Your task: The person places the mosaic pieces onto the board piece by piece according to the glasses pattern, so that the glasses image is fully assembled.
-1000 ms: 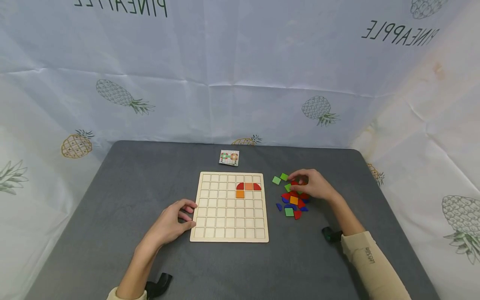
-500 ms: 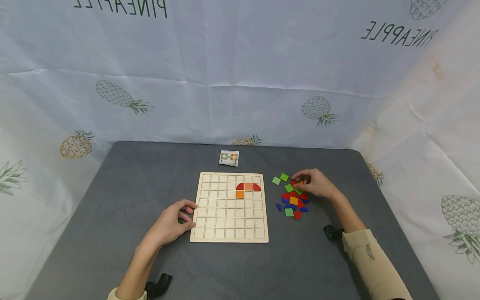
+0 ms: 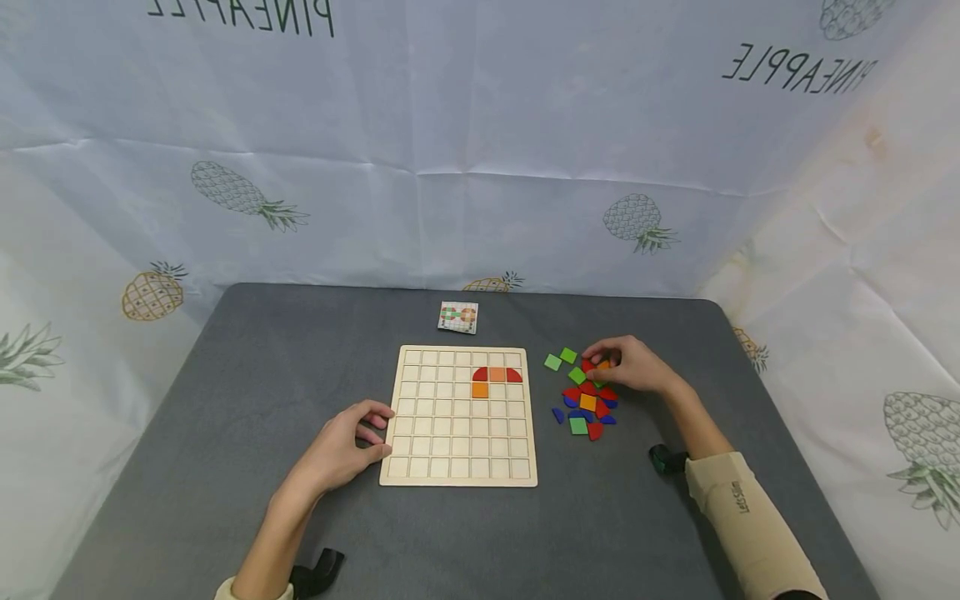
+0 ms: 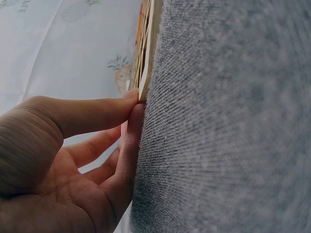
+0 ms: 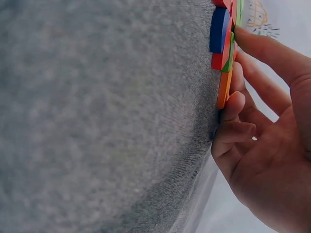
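The pale wooden board (image 3: 453, 425), scored into a grid of square cells, lay flat in front of the person. In its second row from the far edge sat a red quarter-round tile (image 3: 480, 374), an orange square tile (image 3: 497, 375) and another red quarter-round tile (image 3: 513, 376), side by side, the last in the end column. A second orange square tile (image 3: 480, 390) filled the third-row cell directly nearer the person than the first red one.

The left hand (image 3: 351, 442) held the board's edge, thumb above and a finger close against it. Beside the board's opposite edge lay a loose pile of flat tiles (image 3: 588, 403): green and orange squares, red quarter-rounds and blue rounded pieces, several overlapping. The right hand (image 3: 628, 365) was over the pile's far part, fingers bent, thumb near the index finger; whether it pinched a tile could not be told.

Beyond the board was a small white printed card (image 3: 458, 317), all resting on a dark grey surface (image 3: 322, 350) before a white pineapple-printed curtain (image 3: 420, 108).
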Demonstrator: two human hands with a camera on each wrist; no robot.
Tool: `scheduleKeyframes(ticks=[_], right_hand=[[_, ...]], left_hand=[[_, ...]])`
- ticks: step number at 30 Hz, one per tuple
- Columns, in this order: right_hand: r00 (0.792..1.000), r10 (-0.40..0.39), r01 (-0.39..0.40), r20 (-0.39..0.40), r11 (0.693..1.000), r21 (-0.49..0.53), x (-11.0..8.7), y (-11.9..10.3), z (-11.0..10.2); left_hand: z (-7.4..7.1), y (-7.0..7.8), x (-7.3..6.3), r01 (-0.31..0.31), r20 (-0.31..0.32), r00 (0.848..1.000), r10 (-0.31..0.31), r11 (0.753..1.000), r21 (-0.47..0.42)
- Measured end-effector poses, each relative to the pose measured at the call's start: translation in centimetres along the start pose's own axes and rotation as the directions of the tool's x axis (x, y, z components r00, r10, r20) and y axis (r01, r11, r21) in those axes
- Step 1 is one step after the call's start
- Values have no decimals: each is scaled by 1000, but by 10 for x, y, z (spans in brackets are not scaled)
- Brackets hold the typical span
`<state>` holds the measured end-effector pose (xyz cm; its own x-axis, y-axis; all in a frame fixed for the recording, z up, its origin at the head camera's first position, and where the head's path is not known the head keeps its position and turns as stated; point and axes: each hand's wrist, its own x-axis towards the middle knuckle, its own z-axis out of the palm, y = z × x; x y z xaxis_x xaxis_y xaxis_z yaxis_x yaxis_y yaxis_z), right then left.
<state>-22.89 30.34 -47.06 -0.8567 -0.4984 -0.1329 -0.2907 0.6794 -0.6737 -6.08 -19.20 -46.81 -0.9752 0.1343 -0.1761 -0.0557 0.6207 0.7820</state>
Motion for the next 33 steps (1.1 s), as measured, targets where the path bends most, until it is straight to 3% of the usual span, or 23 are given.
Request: scheduleKeyframes(ticks=[17,33], right_hand=[[1000,13,-13,27,1000,10,6,0,-4],[999,-23,24,-35,999,24,7,-6,-2]], left_hand=[[0,-2,0,-4,6,1000,4,1000,1],[0,0,0,11,3,1000,-11,1000,8]])
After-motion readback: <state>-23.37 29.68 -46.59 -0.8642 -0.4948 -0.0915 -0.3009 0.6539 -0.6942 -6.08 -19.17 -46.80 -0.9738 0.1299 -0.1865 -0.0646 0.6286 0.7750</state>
